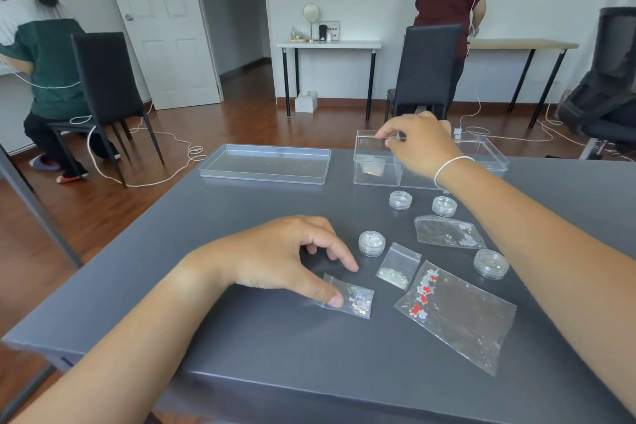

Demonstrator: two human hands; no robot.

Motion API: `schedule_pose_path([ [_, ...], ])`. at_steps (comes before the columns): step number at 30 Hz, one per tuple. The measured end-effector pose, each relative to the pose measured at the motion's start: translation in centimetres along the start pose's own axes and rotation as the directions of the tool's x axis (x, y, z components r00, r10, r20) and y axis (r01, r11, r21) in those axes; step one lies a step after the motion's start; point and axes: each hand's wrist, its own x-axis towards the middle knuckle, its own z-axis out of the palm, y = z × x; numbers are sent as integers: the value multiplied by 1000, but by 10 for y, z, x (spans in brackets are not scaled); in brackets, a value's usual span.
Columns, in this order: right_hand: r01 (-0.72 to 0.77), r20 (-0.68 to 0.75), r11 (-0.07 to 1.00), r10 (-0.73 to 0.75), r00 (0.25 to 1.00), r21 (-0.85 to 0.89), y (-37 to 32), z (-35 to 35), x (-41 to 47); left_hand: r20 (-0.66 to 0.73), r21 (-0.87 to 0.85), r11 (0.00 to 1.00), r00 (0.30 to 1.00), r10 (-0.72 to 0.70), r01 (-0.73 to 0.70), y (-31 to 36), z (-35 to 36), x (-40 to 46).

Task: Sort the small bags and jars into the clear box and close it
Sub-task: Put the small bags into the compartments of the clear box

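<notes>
The clear box (488,151) stands open at the table's far right, with a small bag (371,169) inside its left compartment. My right hand (418,144) hovers over the box, fingers loosely curled near the far rim, nothing visible in them. My left hand (285,255) rests near the table's middle, its thumb pressing a corner of a small bag of shiny sequins (359,299) that lies flat. Several round clear jars lie between, one (371,243) beside my left fingers. A white-bead bag (395,268), a white-flower bag (447,231) and a large red-flower bag (457,313) lie flat.
The box's clear lid (265,163) lies upside down at the far middle of the grey table (241,337). Behind it, two people work at other tables with black chairs (106,86), and cables trail on the wooden floor.
</notes>
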Motion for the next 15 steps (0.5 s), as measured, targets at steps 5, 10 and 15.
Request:
schedule_pose_path([
  [5,207,61,967,-218,974,147,-11,-27,-41,-3,1,1000,1000,11,-11,-1,0,1],
  [10,115,446,971,-199,873,210,-14,-46,-78,-9,-14,1000,1000,3,-4,-2,-1,3],
  [15,98,628,984,-170,759,149,-14,-44,-91,-30,-8,1000,1000,4,-4,-2,0,3],
])
